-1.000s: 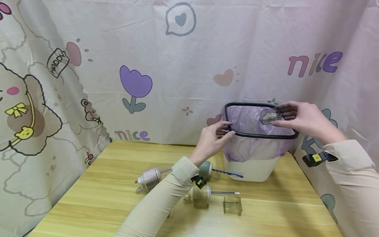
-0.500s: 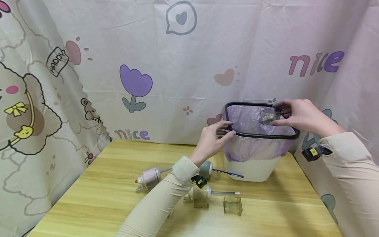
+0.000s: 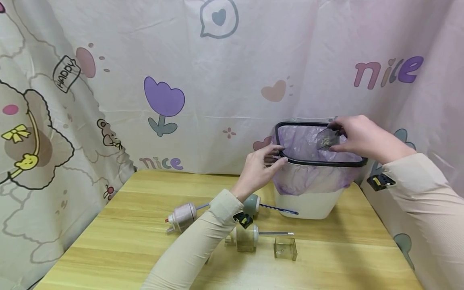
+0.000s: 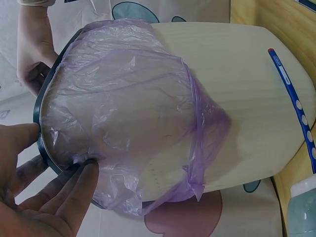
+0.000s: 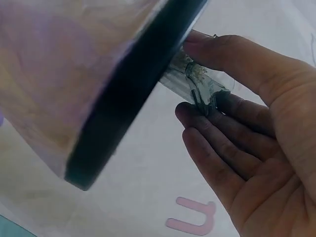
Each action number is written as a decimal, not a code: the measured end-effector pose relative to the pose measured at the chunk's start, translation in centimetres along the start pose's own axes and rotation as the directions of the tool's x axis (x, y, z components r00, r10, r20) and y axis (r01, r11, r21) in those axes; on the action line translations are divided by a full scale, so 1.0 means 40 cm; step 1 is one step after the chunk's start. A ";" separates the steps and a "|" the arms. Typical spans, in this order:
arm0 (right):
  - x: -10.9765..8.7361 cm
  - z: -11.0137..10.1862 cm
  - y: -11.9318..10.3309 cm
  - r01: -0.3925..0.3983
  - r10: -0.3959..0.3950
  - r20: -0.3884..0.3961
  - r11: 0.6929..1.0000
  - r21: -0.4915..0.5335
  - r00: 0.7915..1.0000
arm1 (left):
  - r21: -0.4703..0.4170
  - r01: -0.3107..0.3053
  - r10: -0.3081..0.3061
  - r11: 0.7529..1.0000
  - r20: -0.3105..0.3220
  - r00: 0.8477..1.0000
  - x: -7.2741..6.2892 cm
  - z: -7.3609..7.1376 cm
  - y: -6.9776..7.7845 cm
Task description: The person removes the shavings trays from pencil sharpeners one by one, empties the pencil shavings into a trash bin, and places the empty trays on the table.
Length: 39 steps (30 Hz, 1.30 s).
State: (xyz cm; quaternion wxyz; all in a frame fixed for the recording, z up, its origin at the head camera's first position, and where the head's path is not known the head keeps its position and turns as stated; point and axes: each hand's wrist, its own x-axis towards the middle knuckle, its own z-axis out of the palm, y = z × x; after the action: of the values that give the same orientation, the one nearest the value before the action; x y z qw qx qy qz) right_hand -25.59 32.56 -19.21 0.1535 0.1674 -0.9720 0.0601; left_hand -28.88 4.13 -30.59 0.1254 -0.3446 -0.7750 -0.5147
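My right hand [image 3: 373, 139] pinches a small clear shavings tray [image 3: 327, 139] between thumb and fingers. The tray is tilted over the mouth of a trash bin [image 3: 308, 206], and pale pencil shavings show inside it. In the right wrist view the bin's black rim [image 5: 133, 94] hides part of the tray. My left hand [image 3: 258, 171] grips the bin's rim at its near left corner, thumb on one side and fingers on the other. A thin purple bag [image 4: 118, 98] lines the bin and hangs over its outside.
Pencil sharpeners stand on the wooden table [image 3: 119, 237]: a pink one [image 3: 183, 217], a green one [image 3: 251, 204] and a yellowish one [image 3: 247, 238], each with a pencil in it. Another clear tray [image 3: 285, 249] lies in front of the bin. A printed curtain [image 3: 224, 80] hangs behind.
My right hand has moved slightly left and up, tilting the shavings tray further over the bin. The left hand keeps its hold on the rim. The head view has shifted a little.
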 end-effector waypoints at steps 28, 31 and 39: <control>0.013 -0.006 -0.060 0.166 -0.165 0.027 0.940 -0.299 0.986 | -0.002 -0.013 0.013 1.000 -0.003 1.000 -0.003 0.000 -0.003; 0.014 -0.008 -0.065 0.185 -0.186 0.027 0.937 -0.298 0.982 | -0.002 -0.016 0.016 1.000 0.001 1.000 -0.005 -0.003 -0.001; 0.004 0.008 -0.089 0.283 -0.336 -0.053 0.860 -0.424 0.941 | 0.006 -0.011 0.011 1.000 0.008 1.000 -0.010 -0.006 0.001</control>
State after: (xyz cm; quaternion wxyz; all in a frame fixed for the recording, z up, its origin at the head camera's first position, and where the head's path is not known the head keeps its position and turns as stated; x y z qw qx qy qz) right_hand -24.61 29.14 -19.24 0.2535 0.2812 -0.9115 -0.1603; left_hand -28.60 3.76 -30.69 0.1264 -0.3503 -0.7753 -0.5102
